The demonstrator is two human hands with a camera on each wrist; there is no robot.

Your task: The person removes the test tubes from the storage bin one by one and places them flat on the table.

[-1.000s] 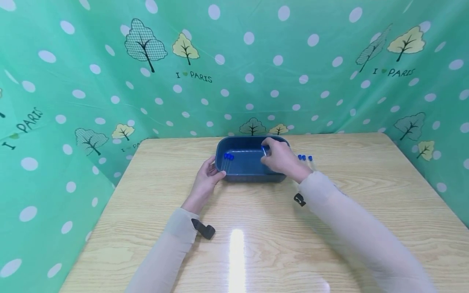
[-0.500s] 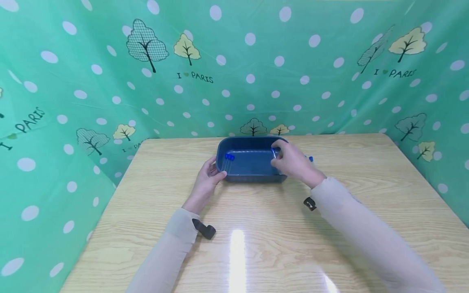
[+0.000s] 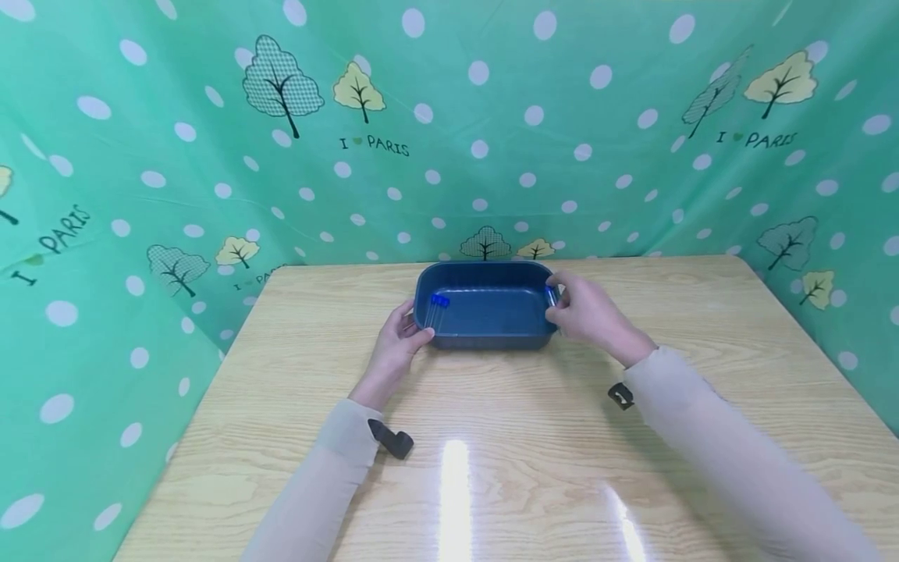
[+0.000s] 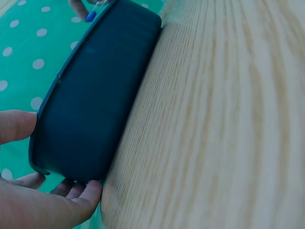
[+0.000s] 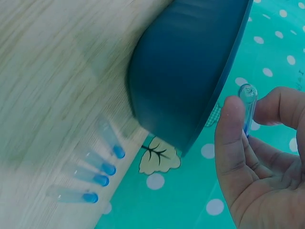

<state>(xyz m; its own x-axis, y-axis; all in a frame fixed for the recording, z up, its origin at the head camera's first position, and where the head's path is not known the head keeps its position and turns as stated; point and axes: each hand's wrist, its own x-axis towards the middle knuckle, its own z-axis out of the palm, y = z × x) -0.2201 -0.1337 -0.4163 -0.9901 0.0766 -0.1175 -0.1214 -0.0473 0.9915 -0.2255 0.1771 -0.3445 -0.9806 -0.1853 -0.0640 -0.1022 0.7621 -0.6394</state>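
Observation:
A dark blue plastic basin [image 3: 492, 341] sits near the table's far edge. My left hand [image 3: 396, 347] grips its left end, with the thumb at the rim and the fingers against the outer wall in the left wrist view. Blue-capped clear test tubes [image 3: 437, 312] lie side by side inside the basin, at its left. Between right thumb and fingers, my right hand [image 3: 593, 316] pinches another test tube [image 5: 249, 102] at the basin's right rim. In the right wrist view its rounded end points up and its blue cap is partly hidden by the fingers.
Several more blue-capped test tubes [image 5: 97, 168] lie in a row on the wooden table [image 3: 492, 406], right of the basin; in the head view my right hand hides them. A green dotted curtain [image 3: 492, 156] hangs behind the table and along its sides.
My right hand has moved right with the test tube, from over the basin to its right rim, covering the tubes on the table. The left hand and basin stay put.

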